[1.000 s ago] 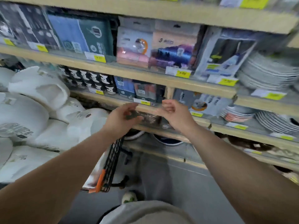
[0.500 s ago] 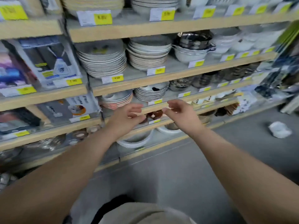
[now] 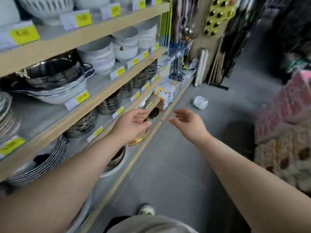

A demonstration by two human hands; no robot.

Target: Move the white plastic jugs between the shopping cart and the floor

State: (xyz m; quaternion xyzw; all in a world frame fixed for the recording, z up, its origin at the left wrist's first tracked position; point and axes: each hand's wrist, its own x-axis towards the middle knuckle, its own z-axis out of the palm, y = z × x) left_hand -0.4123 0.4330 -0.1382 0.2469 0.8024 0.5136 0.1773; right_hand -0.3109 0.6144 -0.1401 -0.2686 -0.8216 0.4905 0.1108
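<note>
Left of the fingers runs a wooden shelf unit (image 3: 101, 31), stacked bowls and plates set behind yellow price tags (image 3: 82, 96) so each stack reads from the aisle. The left hand (image 3: 133, 125) is held out over the shelf's lower edge, fingers (image 3: 143, 114) loosely curved and apart, clamped on nothing. Just beside it the right hand (image 3: 188, 123) hangs over the grey floor (image 3: 168, 165), fingers spread and empty too; both look held ready rather than gripping. Beyond the right fingertips, well apart from them, a white jug (image 3: 200, 102) lies on the floor, though blur leaves that uncertain. No shopping cart is in view. Further right stand patterned bundles (image 3: 282, 125).
</note>
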